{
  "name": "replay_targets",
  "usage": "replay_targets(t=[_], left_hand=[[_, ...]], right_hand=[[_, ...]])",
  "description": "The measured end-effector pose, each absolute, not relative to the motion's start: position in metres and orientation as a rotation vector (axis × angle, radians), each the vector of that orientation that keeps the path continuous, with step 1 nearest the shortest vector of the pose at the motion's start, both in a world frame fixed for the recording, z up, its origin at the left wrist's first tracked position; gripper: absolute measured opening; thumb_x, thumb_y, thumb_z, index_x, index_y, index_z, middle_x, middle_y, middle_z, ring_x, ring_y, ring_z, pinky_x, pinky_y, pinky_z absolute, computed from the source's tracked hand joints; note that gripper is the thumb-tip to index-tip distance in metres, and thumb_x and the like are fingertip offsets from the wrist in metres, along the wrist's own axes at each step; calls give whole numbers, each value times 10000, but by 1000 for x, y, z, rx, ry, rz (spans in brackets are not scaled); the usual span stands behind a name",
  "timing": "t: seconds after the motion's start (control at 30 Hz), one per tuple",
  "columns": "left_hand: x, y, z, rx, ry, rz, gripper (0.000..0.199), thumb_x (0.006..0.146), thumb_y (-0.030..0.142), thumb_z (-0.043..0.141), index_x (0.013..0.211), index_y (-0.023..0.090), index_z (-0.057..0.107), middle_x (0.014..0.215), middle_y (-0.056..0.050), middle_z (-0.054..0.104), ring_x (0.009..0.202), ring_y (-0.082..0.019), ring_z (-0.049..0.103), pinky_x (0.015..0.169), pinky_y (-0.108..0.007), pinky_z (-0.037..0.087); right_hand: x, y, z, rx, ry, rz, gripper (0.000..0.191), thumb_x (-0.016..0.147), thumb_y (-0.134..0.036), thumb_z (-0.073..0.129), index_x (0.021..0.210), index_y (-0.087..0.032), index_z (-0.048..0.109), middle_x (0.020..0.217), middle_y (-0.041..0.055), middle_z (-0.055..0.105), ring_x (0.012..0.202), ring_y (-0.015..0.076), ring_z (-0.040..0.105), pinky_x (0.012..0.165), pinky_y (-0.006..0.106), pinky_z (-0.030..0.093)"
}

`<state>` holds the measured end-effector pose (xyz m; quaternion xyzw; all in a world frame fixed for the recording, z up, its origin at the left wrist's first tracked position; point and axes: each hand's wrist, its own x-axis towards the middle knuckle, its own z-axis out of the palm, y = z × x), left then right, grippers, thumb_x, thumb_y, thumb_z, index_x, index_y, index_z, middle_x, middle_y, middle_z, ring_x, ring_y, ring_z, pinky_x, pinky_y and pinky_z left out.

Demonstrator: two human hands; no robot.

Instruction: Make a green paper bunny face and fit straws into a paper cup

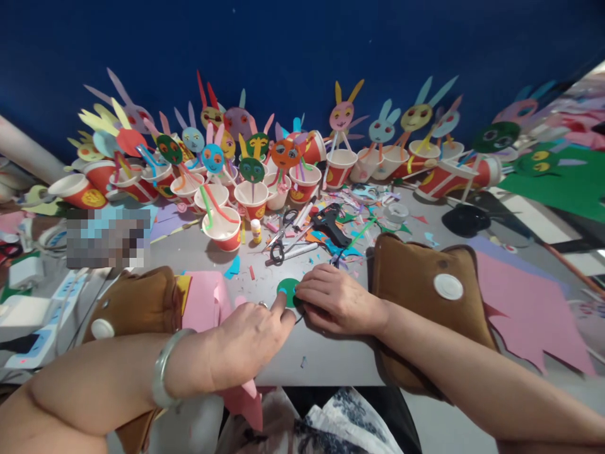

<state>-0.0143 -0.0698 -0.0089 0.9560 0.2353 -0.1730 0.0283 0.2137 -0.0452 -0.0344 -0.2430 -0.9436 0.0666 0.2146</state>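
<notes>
A small green paper circle (286,289) lies flat on the grey table in front of me. With its index finger, my left hand (250,343) presses a small light blue paper bit (282,291) onto the circle, the other fingers curled under. The fingers of my right hand (338,299) are bent together over the circle's right edge, holding it down; their tips partly hide another light blue spot. Just beyond lie scissors (282,236), a black glue gun (332,227) and a small bottle with a white cap (256,231).
Red-and-white paper cups (222,230) with paper rabbit heads on straws line the back. Paper scraps litter the table's middle. Brown cushions (420,284) flank my arms, with pink paper (534,309) at the right. Power strips (61,299) sit at the left; a black mouse (466,219) is at the right.
</notes>
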Motion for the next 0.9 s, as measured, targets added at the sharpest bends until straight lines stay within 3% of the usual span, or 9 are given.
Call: replay_targets(t=[0.2, 0.4, 0.63, 0.77, 0.9], left_hand=[[-11, -71, -17, 2927, 887, -511, 249, 869, 164, 521, 1117, 178, 532, 1074, -102, 596, 606, -174, 642, 511, -323, 544], [-19, -76, -35, 2917, 936, -485, 455, 893, 245, 593, 1327, 148, 496, 1130, -152, 608, 727, -192, 652, 621, -322, 542], [-23, -75, -45, 2941, 947, -407, 563, 889, 280, 609, 1411, 141, 450, 1248, -206, 592, 665, -156, 618, 583, -306, 511], [-22, -75, -41, 2985, 922, -357, 506, 918, 282, 561, 1388, 119, 470, 1233, -220, 595, 643, -157, 607, 576, -319, 506], [-19, -75, -34, 3002, 850, -394, 350, 914, 218, 533, 1246, 111, 553, 1089, -162, 616, 635, -158, 600, 555, -310, 499]], right_hand=[[213, -46, -38, -670, -2625, 131, 175, 934, -190, 502, 1049, -156, 628, 844, 90, 691, 849, 196, 617, 787, 357, 471], [213, -46, -39, -620, -2609, 28, 109, 930, -168, 513, 965, -158, 616, 769, 62, 674, 794, 182, 595, 747, 341, 449], [214, -47, -38, -542, -2585, -8, 71, 920, -169, 535, 913, -162, 605, 724, 47, 660, 754, 173, 589, 719, 328, 433], [214, -47, -37, -518, -2570, -13, 47, 902, -155, 557, 913, -158, 603, 714, 44, 658, 730, 169, 589, 697, 322, 433], [214, -47, -39, -516, -2528, -44, 54, 897, -150, 560, 935, -157, 598, 695, 37, 656, 694, 165, 588, 674, 322, 439]])
